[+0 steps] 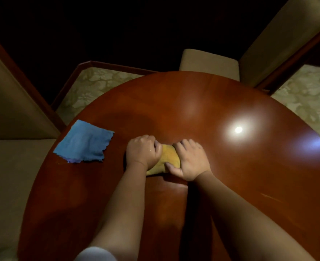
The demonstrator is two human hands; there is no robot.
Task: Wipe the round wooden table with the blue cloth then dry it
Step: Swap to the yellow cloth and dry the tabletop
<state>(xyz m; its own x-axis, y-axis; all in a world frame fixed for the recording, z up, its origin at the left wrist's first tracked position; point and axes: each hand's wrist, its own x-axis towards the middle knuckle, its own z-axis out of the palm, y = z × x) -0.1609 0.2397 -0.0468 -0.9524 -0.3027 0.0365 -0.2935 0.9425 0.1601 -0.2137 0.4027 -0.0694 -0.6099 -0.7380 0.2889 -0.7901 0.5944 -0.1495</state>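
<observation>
The round wooden table (pixel 221 110) is glossy red-brown and fills most of the view. A blue cloth (pixel 83 143) lies spread flat near its left edge, with no hand on it. At the table's middle, a bunched yellow cloth (pixel 169 157) rests on the wood. My left hand (pixel 143 150) grips its left end, and my right hand (pixel 189 160) presses down on and grips its right end. Most of the yellow cloth is hidden under my hands.
A beige upholstered chair (pixel 209 62) stands at the table's far edge. Another chair seat (pixel 8 166) is at the left and a chair back (pixel 287 34) at the upper right. Patterned carpet (pixel 309 95) surrounds the table. A lamp glare spot (pixel 238 129) shines right of my hands.
</observation>
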